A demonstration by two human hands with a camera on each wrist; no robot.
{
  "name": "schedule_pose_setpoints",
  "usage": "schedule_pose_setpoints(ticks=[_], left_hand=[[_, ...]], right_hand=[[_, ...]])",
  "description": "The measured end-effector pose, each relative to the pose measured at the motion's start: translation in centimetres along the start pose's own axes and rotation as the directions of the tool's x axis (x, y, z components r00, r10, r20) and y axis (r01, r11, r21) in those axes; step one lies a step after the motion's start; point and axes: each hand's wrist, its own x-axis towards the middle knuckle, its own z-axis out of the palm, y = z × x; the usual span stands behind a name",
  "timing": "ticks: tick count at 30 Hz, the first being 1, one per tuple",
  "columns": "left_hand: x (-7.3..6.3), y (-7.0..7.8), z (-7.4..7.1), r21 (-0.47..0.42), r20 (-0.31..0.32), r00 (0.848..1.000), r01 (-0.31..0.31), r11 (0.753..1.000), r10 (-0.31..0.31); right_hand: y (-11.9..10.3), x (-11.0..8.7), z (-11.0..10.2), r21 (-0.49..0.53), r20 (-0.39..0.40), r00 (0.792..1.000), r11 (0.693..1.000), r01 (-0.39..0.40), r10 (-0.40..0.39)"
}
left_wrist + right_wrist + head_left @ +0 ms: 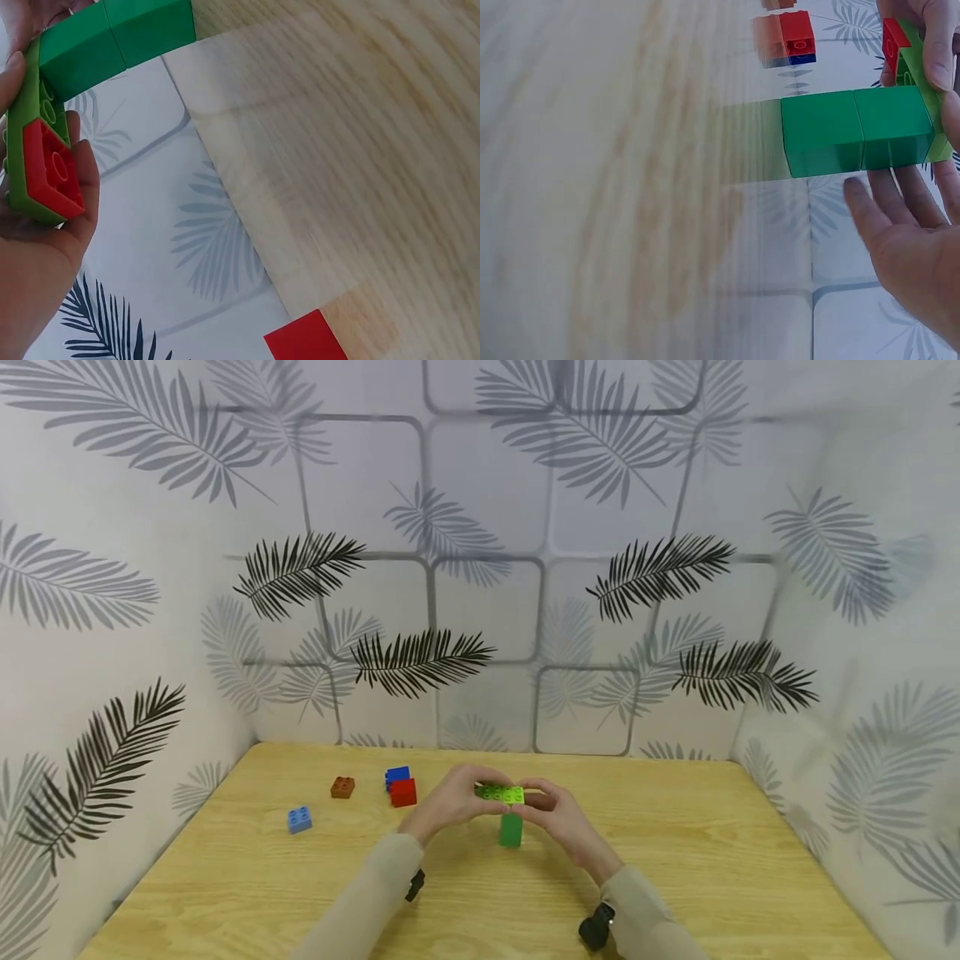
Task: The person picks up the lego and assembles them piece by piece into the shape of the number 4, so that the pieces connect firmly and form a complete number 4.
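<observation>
A long lime-green toy brick [513, 796] lies across the top of two stacked dark green bricks [511, 832]. Its left part overhangs, and a red brick [39, 169] is attached beneath that end in the left wrist view. My left hand [459, 797] grips the overhanging end, thumb on the near side and fingers on the far side. My right hand [561, 822] pinches the other end, over the green stack [821, 135]. In the right wrist view, its lower fingers spread beside the upper green brick.
Left of the hands, a red brick [403, 792] stands against a blue brick [397, 773]. Farther left are a brown brick [342, 787] and a light blue brick [299, 820]. The wooden table [675, 827] meets a leaf-patterned wall [487, 610] at the back.
</observation>
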Motion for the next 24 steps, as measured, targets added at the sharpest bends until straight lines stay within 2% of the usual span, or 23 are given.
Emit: schedule_pose_setpoints(ticks=[3,7,13,17,22,24], left_hand=[[-0.5,-0.1,-0.1,-0.025,-0.062,0.998,-0.001,1.000,-0.001],[-1.1,-0.3,-0.8,-0.093,-0.150,0.987,0.037,0.995,-0.050],[-2.1,-1.9,-2.0,-0.131,-0.236,0.964,0.096,0.987,-0.125],[-2.9,-3.1,-2.8,-0.155,-0.252,0.953,0.132,0.979,-0.169],[-3.7,-4.4,-3.6,-0.160,-0.232,0.947,0.187,0.969,-0.221],[-3.9,-4.8,-3.9,-0.169,-0.237,0.940,0.209,0.963,-0.246]], right_hand=[[0.1,0.2,0.1,-0.020,-0.026,1.000,1.000,-0.004,0.003],[0.1,0.4,0.2,0.003,-0.043,0.999,1.000,-0.010,0.010],[0.1,0.4,0.1,0.005,-0.027,1.000,1.000,0.000,0.000],[0.0,0.5,0.1,0.006,-0.011,1.000,1.000,0.001,-0.001],[-0.2,0.4,0.2,0.020,-0.010,1.000,1.000,-0.011,0.011],[-0.2,0.4,0.1,0.023,-0.007,1.000,1.000,-0.011,0.011]])
